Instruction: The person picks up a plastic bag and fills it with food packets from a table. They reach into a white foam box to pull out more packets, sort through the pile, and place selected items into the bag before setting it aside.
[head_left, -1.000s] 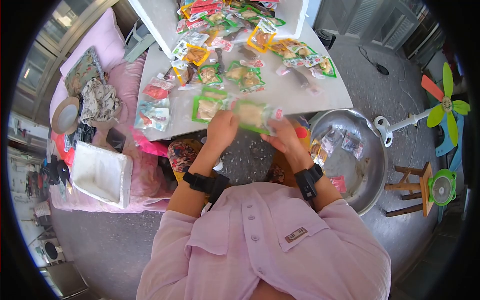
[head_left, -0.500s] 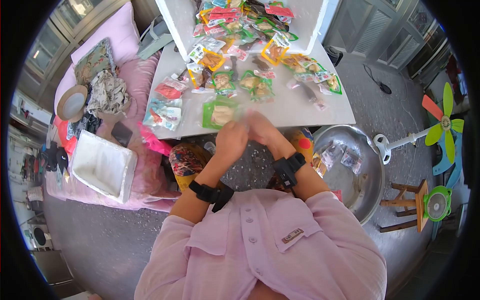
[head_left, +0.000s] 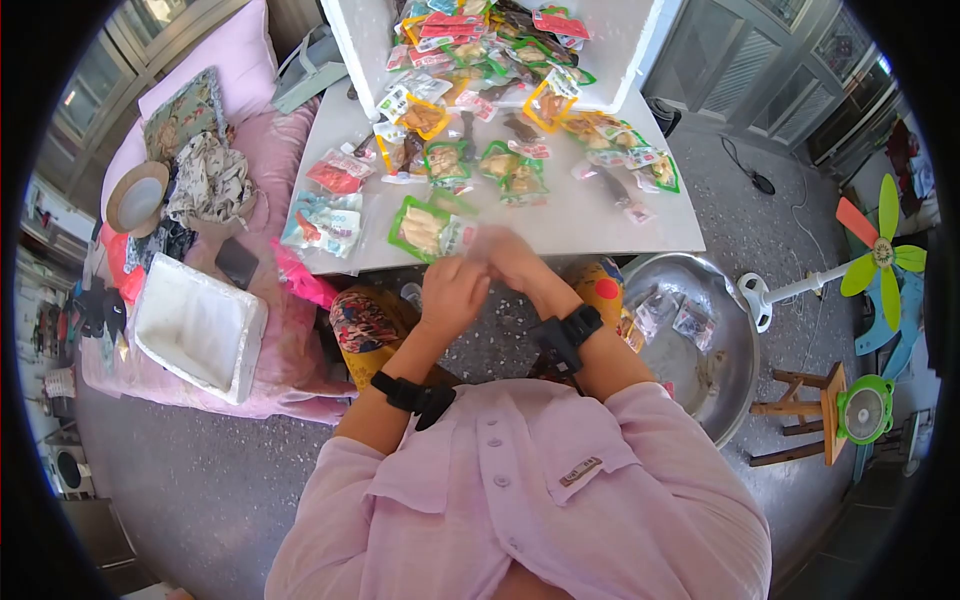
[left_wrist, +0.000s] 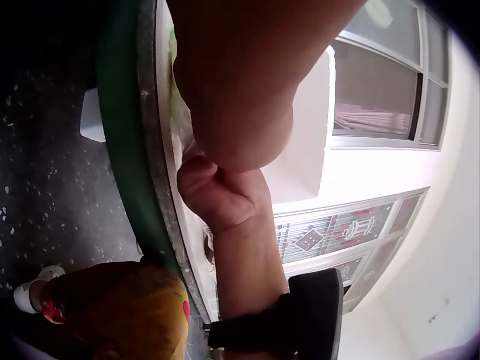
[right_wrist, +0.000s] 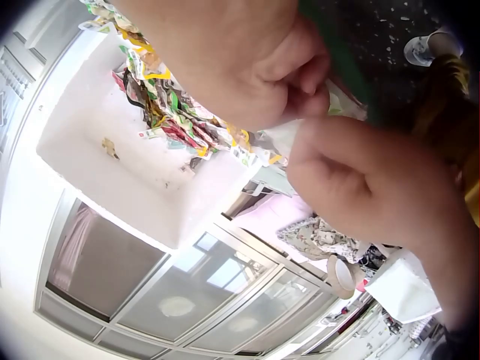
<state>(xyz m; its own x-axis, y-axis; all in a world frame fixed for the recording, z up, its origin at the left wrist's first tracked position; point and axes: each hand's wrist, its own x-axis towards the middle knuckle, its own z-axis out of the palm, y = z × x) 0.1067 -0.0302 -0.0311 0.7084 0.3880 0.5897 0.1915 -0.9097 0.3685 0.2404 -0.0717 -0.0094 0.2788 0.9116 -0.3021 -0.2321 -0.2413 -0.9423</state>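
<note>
A green-edged clear food packet (head_left: 421,230) with pale pieces inside is held over the table's front edge. My left hand (head_left: 455,288) grips its near right end with curled fingers. Against it, my right hand (head_left: 508,262) pinches the same end, slightly blurred. In the right wrist view, the knuckles of the left hand (right_wrist: 367,176) meet the curled fingers of the right hand (right_wrist: 247,67). The packet is mostly hidden behind the hands in both wrist views. Another green-edged packet (head_left: 453,202) lies just behind the held one.
A white foam box (head_left: 352,50) on its side spills several packets onto the white table (head_left: 600,235). Red packets (head_left: 340,172) and blue-white packets (head_left: 322,225) lie at the left. A metal basin (head_left: 735,385) with packets stands right; a foam tray (head_left: 195,325) sits on the bed.
The right hand has come in from the right to meet the left at the packet's end. The packet now shows tilted left of the hands; the blurred one between them no longer shows there.
</note>
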